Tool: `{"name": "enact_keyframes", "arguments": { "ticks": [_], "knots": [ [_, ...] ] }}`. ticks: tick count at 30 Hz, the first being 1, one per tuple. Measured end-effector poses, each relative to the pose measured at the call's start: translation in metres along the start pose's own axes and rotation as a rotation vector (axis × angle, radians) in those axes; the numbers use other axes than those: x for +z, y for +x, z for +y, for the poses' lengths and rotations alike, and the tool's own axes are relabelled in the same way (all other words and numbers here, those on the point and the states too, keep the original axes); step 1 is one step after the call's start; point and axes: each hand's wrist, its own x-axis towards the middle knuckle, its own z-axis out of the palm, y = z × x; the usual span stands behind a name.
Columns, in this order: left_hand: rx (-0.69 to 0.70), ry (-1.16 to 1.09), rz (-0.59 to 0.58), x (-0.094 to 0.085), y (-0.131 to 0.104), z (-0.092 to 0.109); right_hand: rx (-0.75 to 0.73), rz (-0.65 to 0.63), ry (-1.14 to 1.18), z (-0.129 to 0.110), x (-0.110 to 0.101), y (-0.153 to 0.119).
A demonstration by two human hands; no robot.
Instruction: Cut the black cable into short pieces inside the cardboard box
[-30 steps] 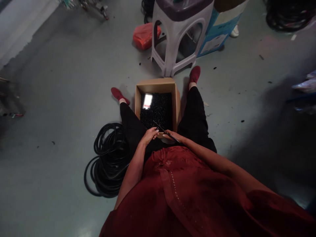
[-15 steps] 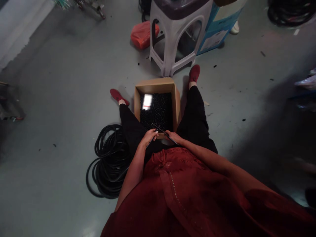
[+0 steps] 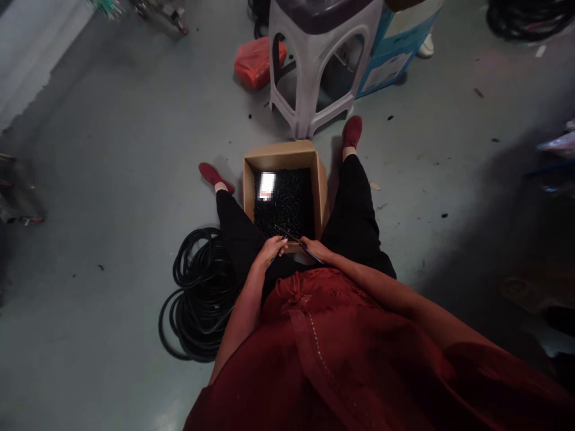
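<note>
My left hand (image 3: 273, 246) is closed around a thin black tube (image 3: 272, 260) at the near edge of an open cardboard box (image 3: 322, 197). Beside it, my right hand (image 3: 314, 249) grips a long, thin dark tool (image 3: 290, 233). The tool slants out over the box toward the far left, its tip close to my left fingers; its exact kind is too small to make out. Many short black pieces (image 3: 290, 197) fill the box bottom, with a bright, blurred-out rectangle (image 3: 267, 185) on top. The box stands between my legs.
Coiled black hose (image 3: 197, 299) lies on the floor by my left leg. Beyond the box stand a plastic stool (image 3: 305, 78), a red bag (image 3: 254, 63) and a blue carton (image 3: 386, 66). Another black coil (image 3: 530, 21) lies at the far right.
The view has shifted very slightly. Both hands stay in nearly the same place with the same hold. A blurred shape at the right edge has changed position.
</note>
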Motion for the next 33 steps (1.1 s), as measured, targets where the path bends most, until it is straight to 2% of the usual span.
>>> {"name": "enact_keyframes", "arguments": {
  "ticks": [21,33],
  "knots": [
    [0.042,0.022,0.003,-0.004,-0.004,-0.002,-0.014,-0.009,-0.047,-0.001,-0.002,-0.002],
    [0.078,0.071,0.011,-0.002,-0.010,0.011,0.022,0.001,-0.051,-0.022,-0.017,-0.016]
  ]
}}
